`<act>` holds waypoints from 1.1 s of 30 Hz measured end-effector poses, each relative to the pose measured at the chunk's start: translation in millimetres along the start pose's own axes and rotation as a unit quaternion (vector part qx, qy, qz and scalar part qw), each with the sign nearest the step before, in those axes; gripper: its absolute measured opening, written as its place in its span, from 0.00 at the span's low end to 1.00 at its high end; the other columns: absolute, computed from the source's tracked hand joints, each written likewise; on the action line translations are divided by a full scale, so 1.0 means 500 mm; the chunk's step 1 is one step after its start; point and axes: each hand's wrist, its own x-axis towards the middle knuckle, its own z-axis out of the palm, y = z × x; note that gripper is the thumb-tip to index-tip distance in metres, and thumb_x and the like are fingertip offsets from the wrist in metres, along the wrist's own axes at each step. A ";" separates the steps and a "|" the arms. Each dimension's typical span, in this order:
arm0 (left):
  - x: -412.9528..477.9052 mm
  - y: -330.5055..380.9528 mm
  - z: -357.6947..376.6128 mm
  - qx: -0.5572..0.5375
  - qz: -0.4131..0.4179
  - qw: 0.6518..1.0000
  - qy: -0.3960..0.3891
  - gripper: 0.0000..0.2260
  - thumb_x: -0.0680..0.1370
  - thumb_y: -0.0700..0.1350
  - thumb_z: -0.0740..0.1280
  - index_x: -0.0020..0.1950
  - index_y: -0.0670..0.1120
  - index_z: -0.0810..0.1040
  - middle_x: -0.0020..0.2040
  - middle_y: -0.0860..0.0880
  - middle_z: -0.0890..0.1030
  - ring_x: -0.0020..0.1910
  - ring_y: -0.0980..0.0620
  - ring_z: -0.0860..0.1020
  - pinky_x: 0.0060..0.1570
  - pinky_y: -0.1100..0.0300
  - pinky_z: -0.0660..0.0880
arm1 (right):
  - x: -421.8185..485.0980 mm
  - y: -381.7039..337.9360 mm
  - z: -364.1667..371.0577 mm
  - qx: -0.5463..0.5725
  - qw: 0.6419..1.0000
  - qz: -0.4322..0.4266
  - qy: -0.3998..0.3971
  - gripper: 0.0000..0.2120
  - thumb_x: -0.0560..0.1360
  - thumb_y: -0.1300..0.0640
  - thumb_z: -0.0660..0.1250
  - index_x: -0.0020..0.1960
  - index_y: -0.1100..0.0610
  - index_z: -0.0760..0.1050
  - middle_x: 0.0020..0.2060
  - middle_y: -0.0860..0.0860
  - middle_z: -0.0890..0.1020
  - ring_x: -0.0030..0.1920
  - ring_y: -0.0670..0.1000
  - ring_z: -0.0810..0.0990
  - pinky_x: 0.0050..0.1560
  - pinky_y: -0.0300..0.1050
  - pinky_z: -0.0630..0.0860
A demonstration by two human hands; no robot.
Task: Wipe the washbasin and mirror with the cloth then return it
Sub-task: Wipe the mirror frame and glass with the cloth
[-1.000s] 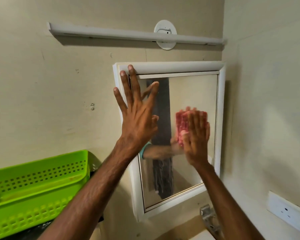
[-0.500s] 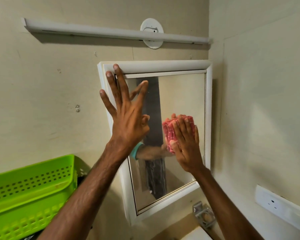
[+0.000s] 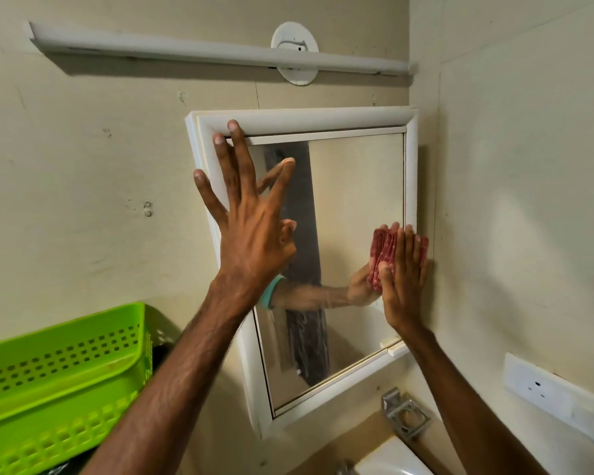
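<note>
Flat, crumpled red cloth [image 3: 384,255] on glossy mirror [image 3: 354,186]

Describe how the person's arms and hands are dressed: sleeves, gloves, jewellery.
No sleeves show on either arm, and both are bare down to the picture's edge. The left hand and right hand wear no gloves, rings or watch. In the mirror, a teal edge crosses the reflected arm. Whether it is a sleeve or a band is unclear.

The left hand [image 3: 251,231] lies splayed on the white-framed rectangular wall mirror [image 3: 354,186] near its top left corner; the right hand [image 3: 403,282] presses a folded red cloth [image 3: 381,252] flat at the right edge.
</note>
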 end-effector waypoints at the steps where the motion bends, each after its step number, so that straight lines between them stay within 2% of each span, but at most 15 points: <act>1: 0.000 0.000 0.000 0.002 0.000 1.000 -0.001 0.37 0.70 0.53 0.68 0.78 0.62 0.59 0.80 0.34 0.39 0.79 0.32 0.38 0.70 0.26 0.43 | -0.025 0.010 0.004 0.006 1.000 0.009 -0.006 0.31 0.84 0.45 0.46 0.83 0.40 0.35 0.84 0.45 0.43 0.85 0.51 0.43 0.82 0.66 0.46; 4: 0.001 0.002 -0.001 0.001 0.005 1.000 0.000 0.39 0.68 0.51 0.72 0.77 0.62 0.60 0.80 0.35 0.38 0.79 0.32 0.38 0.70 0.25 0.43 | -0.046 0.018 0.010 0.019 0.999 0.016 -0.020 0.31 0.84 0.45 0.46 0.83 0.41 0.36 0.84 0.45 0.42 0.84 0.51 0.42 0.82 0.67 0.45; 11: 0.001 -0.005 0.008 -0.006 0.014 1.000 0.008 0.38 0.67 0.50 0.68 0.77 0.62 0.60 0.80 0.34 0.39 0.79 0.33 0.38 0.70 0.25 0.42 | 0.076 -0.020 -0.002 -0.014 1.000 0.000 0.021 0.30 0.84 0.44 0.46 0.82 0.40 0.37 0.84 0.45 0.45 0.84 0.46 0.40 0.83 0.56 0.41; 18: 0.000 -0.003 0.009 -0.004 0.017 1.000 0.011 0.40 0.67 0.49 0.72 0.76 0.62 0.61 0.80 0.35 0.39 0.80 0.34 0.39 0.70 0.26 0.42 | -0.031 0.002 0.020 0.015 1.000 0.018 0.015 0.30 0.84 0.43 0.46 0.83 0.40 0.38 0.85 0.48 0.48 0.85 0.53 0.46 0.81 0.68 0.48; 23: 0.002 -0.002 0.007 -0.013 0.016 1.000 0.019 0.42 0.66 0.49 0.72 0.77 0.61 0.61 0.80 0.35 0.40 0.80 0.34 0.40 0.70 0.26 0.42 | -0.068 -0.065 0.044 0.032 0.999 0.030 0.023 0.32 0.84 0.46 0.50 0.84 0.43 0.39 0.85 0.48 0.47 0.85 0.53 0.46 0.81 0.68 0.50; 25: 0.000 -0.005 0.005 -0.019 0.019 0.999 0.018 0.43 0.67 0.50 0.69 0.80 0.60 0.56 0.80 0.35 0.40 0.80 0.35 0.40 0.70 0.26 0.42 | -0.092 -0.122 0.055 -0.008 1.000 0.008 0.015 0.35 0.83 0.47 0.54 0.85 0.47 0.41 0.85 0.50 0.47 0.85 0.54 0.46 0.81 0.67 0.52; 27: -0.003 -0.010 0.004 -0.031 0.034 0.999 0.027 0.40 0.71 0.52 0.63 0.81 0.58 0.53 0.80 0.34 0.42 0.80 0.34 0.41 0.70 0.26 0.41 | -0.129 -0.189 0.064 -0.001 1.000 -0.026 -0.011 0.35 0.83 0.47 0.55 0.85 0.51 0.44 0.85 0.53 0.49 0.85 0.57 0.47 0.81 0.68 0.51; 30: -0.008 -0.022 0.001 -0.076 0.050 0.994 0.056 0.39 0.70 0.49 0.65 0.81 0.54 0.58 0.80 0.33 0.45 0.80 0.36 0.42 0.71 0.28 0.41 | -0.198 -0.286 0.073 0.037 0.994 -0.083 -0.067 0.31 0.85 0.42 0.46 0.85 0.50 0.44 0.85 0.51 0.47 0.84 0.57 0.48 0.81 0.69 0.45; 33: -0.018 -0.030 -0.002 -0.133 0.062 0.986 0.080 0.33 0.75 0.47 0.63 0.80 0.49 0.60 0.80 0.33 0.46 0.81 0.36 0.42 0.73 0.31 0.42 | -0.236 -0.325 0.079 0.018 0.980 -0.163 -0.111 0.31 0.85 0.40 0.44 0.85 0.47 0.42 0.85 0.49 0.47 0.85 0.56 0.47 0.80 0.70 0.47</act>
